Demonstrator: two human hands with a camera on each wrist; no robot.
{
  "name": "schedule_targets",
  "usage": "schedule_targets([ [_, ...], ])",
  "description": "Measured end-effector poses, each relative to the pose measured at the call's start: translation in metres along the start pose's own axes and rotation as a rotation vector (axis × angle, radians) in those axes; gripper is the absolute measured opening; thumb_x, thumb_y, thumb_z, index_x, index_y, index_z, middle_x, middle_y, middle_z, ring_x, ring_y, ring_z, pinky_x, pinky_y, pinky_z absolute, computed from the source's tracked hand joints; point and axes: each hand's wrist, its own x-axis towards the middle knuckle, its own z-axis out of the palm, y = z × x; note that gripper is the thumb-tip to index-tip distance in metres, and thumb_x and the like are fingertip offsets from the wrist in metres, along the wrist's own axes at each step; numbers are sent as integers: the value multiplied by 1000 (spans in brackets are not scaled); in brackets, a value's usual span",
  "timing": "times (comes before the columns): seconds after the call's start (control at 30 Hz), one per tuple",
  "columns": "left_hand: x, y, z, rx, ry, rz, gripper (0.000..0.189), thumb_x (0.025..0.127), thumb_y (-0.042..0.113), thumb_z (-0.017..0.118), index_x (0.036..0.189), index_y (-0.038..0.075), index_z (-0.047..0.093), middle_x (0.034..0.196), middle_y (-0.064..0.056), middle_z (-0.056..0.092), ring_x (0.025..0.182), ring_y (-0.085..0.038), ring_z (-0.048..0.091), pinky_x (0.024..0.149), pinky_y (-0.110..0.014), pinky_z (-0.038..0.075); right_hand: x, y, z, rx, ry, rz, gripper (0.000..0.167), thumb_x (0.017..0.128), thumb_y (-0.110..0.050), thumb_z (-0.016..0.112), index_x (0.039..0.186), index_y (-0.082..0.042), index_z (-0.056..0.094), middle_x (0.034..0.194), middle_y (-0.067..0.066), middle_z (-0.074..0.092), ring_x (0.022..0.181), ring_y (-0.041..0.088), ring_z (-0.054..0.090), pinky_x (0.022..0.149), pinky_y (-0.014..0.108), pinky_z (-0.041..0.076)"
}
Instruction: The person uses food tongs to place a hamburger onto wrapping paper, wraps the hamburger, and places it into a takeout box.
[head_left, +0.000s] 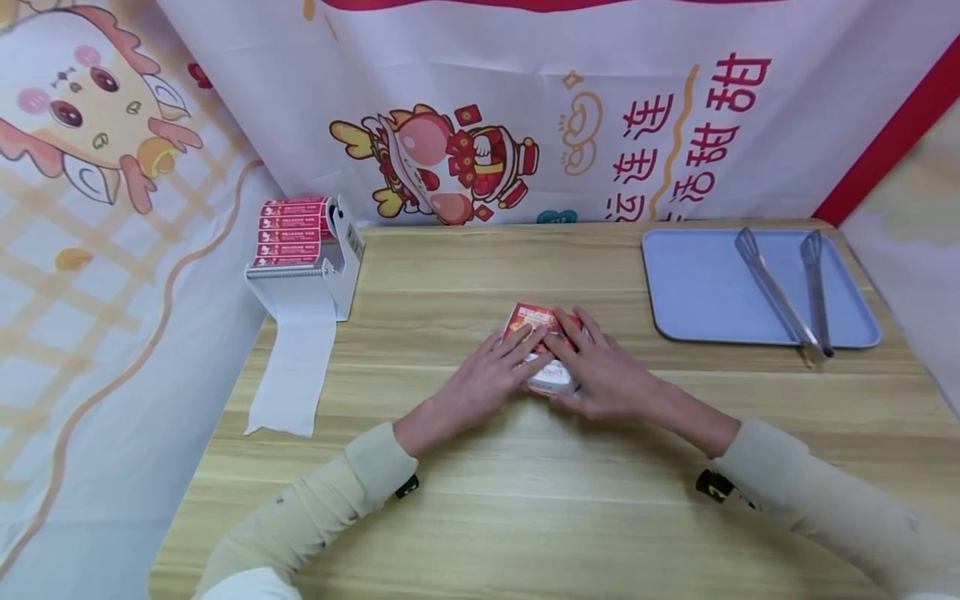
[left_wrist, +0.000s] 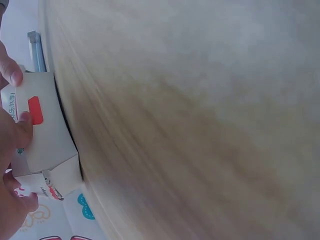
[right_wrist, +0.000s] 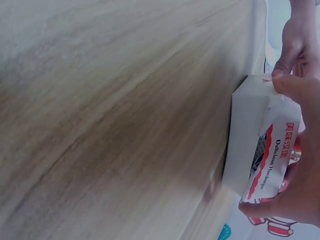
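Note:
A small red-and-white paper hamburger box [head_left: 553,379] sits on the wooden table in front of me, printed "Delicious Hamburger" on a side flap in the right wrist view. My left hand [head_left: 483,375] holds its left side, fingers over the top. In the left wrist view its thumb [left_wrist: 24,131] lies against a white side wall. From the right, my right hand [head_left: 607,377] grips the box, with thumb and a finger [right_wrist: 260,207] at opposite corners. Something dark shows through a gap under the flap; what it is, I cannot tell. Both hands hide much of the lid.
At the left back stands a label dispenser [head_left: 345,258] with red labels, its white backing strip [head_left: 292,375] trailing onto the table [head_left: 480,525]. A blue tray [head_left: 697,287] with two metal tongs [head_left: 776,287] lies at the right back. Printed cloth hangs behind.

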Motion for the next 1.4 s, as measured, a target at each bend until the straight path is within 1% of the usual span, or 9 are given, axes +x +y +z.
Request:
schedule_targets([
  [0.13,-3,-9,-5,-7,-36,-5,66,101,26,56,159,23,26,169,-7,13,156,-27,15,123,-52,26,10,0,-2,-6,39,-36,93,86,-61,65,159,-19,26,169,14,6,153,45,6,111,69,33],
  [0.3,-10,-23,-11,-54,-89,-15,71,100,27,59,160,21,21,169,-6,10,156,-26,13,124,-51,24,21,0,1,17,78,-74,95,85,-60,68,159,-17,27,168,17,9,153,45,6,111,68,34],
  [0.5,-28,-37,-12,-16,-22,3,59,103,31,55,156,16,34,163,-8,32,152,-26,27,123,-50,27,30,-5,8,46,133,-107,96,84,-56,72,159,-20,24,167,18,10,152,47,5,115,67,28],
  [0.67,-41,-53,-15,-1,35,-45,57,101,27,60,153,16,41,158,-8,41,149,-27,34,122,-47,29,48,-15,7,100,129,-108,92,86,-48,74,159,-27,22,168,15,6,154,43,7,114,64,32],
  [0.8,-50,-69,-18,-26,55,-121,57,97,15,65,150,11,45,155,-11,44,146,-30,39,119,-47,35,76,-30,7,145,103,-89,86,90,-45,70,160,-30,21,169,12,4,155,36,9,113,58,39],
  [0.97,-61,-98,-20,-70,32,-267,59,93,4,64,148,3,44,154,-17,45,144,-35,40,118,-47,35,125,-47,9,175,73,-99,88,93,-45,66,161,-25,13,169,12,-2,156,33,5,119,50,34],
  [1.13,-72,-128,-21,-89,-6,-427,62,96,14,65,150,-1,39,157,-21,37,146,-38,36,120,-47,33,172,-60,10,230,24,-133,93,95,-43,64,161,-21,1,169,7,-13,156,31,-6,124,46,23],
  [1.3,-75,-150,-19,-59,2,-522,64,99,27,62,150,-4,38,157,-24,35,146,-40,35,115,-48,39,205,-69,10,234,16,-168,96,96,-45,61,161,-16,-4,167,9,-18,156,33,-7,125,44,18],
  [1.4,-75,-159,-17,-31,13,-572,63,99,27,61,147,-8,39,156,-26,37,146,-39,36,112,-47,42,220,-73,13,206,29,-172,93,98,-51,55,161,-15,-4,167,10,-17,156,34,-6,125,44,19],
])
